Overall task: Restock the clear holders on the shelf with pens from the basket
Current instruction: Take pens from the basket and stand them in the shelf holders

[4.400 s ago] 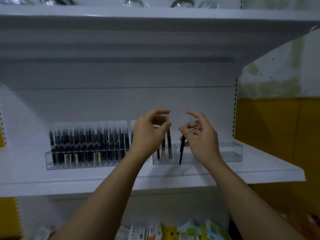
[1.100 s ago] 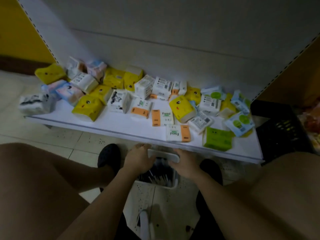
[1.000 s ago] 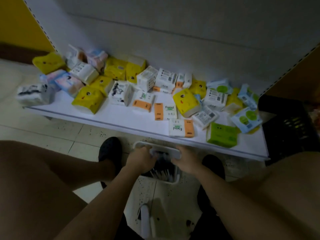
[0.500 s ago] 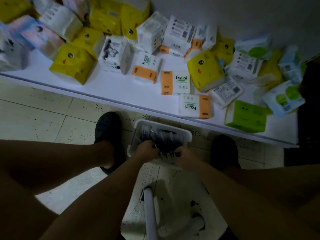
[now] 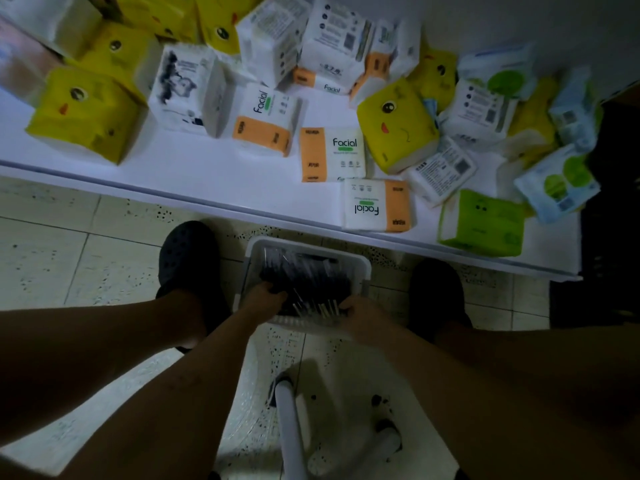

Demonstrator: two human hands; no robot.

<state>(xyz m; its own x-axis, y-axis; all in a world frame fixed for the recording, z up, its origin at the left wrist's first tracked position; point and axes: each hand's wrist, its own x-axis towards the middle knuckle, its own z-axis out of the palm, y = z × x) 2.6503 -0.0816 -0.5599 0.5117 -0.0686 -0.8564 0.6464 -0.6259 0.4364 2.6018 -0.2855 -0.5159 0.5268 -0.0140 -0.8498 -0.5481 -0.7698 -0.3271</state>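
A pale speckled tiled floor [image 5: 69, 258] is seen from above in dim light, and it is crossed from left to right by a low white shelf [image 5: 214, 181]. The lower half of the view is filled by the person's bare legs and forearms, which are stretched forward and down. The shelf is covered towards the back and right by loosely scattered tissue packs: a yellow pack [image 5: 86, 116] is set at the left, a white and orange pack marked "Facial" [image 5: 332, 154] is laid flat near the middle, and a green pack [image 5: 481, 223] is placed at the front edge on the right. A black crate [image 5: 609, 202] is made out in shadow just beyond the right end of the shelf. A white stool leg [image 5: 291, 427] is seen between the forearms, near the bottom edge.

A white basket [image 5: 311, 245] is set on the floor just in front of the shelf, between a left black clog [image 5: 188, 258] and a right black clog [image 5: 436, 292]. It is filled with dark pens [image 5: 308, 282], which are piled loosely. The left hand [image 5: 265, 301] is lowered into the basket's near left side with its fingers curled down among the pens; whether any are gripped cannot be told. The right hand [image 5: 363, 318] is held at the near right corner, touching the pale pen tips, and its grip cannot be told either
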